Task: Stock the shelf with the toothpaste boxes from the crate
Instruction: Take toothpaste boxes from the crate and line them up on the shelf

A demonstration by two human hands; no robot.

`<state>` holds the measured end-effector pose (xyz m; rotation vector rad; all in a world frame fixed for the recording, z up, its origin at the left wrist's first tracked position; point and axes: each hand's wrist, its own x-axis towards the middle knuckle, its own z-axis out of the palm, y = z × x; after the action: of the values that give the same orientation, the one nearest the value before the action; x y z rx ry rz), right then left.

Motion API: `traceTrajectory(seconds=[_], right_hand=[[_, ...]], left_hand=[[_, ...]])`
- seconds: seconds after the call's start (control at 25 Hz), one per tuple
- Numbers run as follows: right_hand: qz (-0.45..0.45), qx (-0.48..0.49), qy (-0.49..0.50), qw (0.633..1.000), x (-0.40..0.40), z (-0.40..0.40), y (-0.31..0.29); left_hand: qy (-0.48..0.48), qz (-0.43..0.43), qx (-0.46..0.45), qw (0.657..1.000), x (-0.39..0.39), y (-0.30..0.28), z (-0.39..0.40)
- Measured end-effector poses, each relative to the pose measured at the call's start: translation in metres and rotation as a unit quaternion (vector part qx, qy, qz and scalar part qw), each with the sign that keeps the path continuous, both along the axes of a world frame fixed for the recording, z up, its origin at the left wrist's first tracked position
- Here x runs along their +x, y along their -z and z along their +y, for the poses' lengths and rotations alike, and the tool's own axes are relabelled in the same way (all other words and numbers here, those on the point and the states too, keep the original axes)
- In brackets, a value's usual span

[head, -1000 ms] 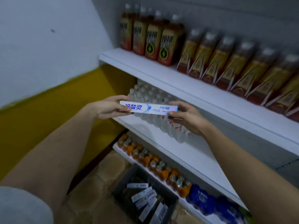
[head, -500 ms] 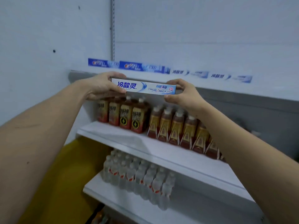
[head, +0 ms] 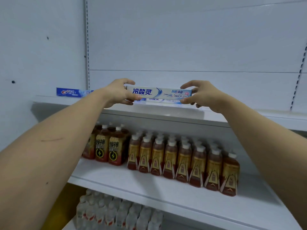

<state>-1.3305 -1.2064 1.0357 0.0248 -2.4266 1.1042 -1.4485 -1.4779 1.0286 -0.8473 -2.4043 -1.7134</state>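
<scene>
At the front edge of the top shelf, your left hand (head: 117,92) pinched the left end of the long white cardboard toothpaste box with blue lettering (head: 159,93), thumb above and curled fingers below. Your right hand (head: 200,95) gripped the right end of the same box, thumb under the lower corner and fingers arched over the top corner. You held the box level, lengthwise along the shelf, printed face toward you, directly over a second white-and-blue toothpaste box (head: 157,100) that lay flat on the white metal top shelf (head: 166,113). Whether the held box touched the one beneath could not be determined; only a thin strip of the lower box showed under it.

Further left on that shelf, a dark blue toothpaste box (head: 73,92) lay against the back panel, partly hidden behind your left forearm. One shelf down, brown drink bottles with black-and-yellow labels (head: 108,146) stood at the left, and rows of brown drink bottles with gold labels and white caps (head: 182,161) stood to their right. Below those, clear plastic water bottles (head: 119,213) stood packed together. The crate was out of view.
</scene>
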Motion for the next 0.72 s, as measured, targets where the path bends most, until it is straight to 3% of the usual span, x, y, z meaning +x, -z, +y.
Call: traceTrajectory(seconds=[0.16, 0.48, 0.72], right_hand=[[-0.031, 0.055, 0.038, 0.997, -0.002, 0.049, -0.005], [0.018, 0.139, 0.100, 0.985, -0.013, 0.147, -0.049], [-0.090, 0.249, 0.139, 0.954, -0.053, 0.204, -0.054]], left_hand=[[-0.013, 0.039, -0.068, 0.997, -0.015, -0.006, 0.055], [-0.030, 0.111, -0.054, 0.992, -0.032, -0.034, 0.171], [-0.064, 0.153, -0.156, 0.974, -0.049, -0.034, 0.236]])
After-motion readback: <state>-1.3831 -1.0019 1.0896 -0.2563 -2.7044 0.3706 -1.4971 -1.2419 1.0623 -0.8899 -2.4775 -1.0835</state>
